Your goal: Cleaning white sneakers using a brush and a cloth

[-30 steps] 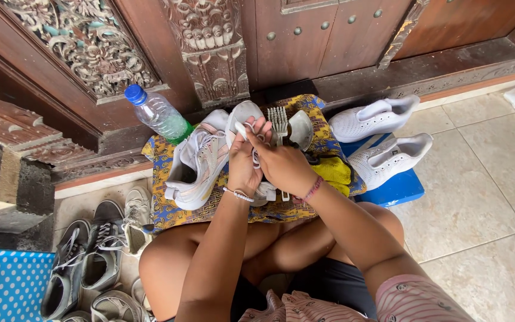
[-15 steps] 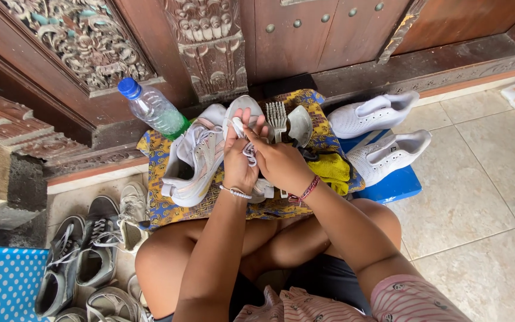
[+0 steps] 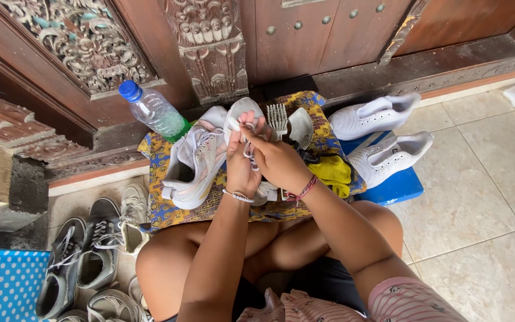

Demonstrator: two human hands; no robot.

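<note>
Two hands work one white sneaker (image 3: 242,119) over the patterned cloth (image 3: 168,206): my left hand (image 3: 241,164) is clamped on it, my right hand (image 3: 275,158) pinches its lace (image 3: 249,149). I think a hard tug could snap the lace

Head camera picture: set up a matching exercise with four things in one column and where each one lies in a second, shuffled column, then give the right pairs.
Things
1. plastic bottle
2. white shoes
3. brush
4. dark sneakers

Places
A. on the blue board at the right
B. on the floor at the lower left, beside the person's knee
C. leaning by the carved wooden door, at the cloth's upper left corner
D. just beyond the right hand, bristles showing

Pairs: 1-C, 2-A, 3-D, 4-B
</note>
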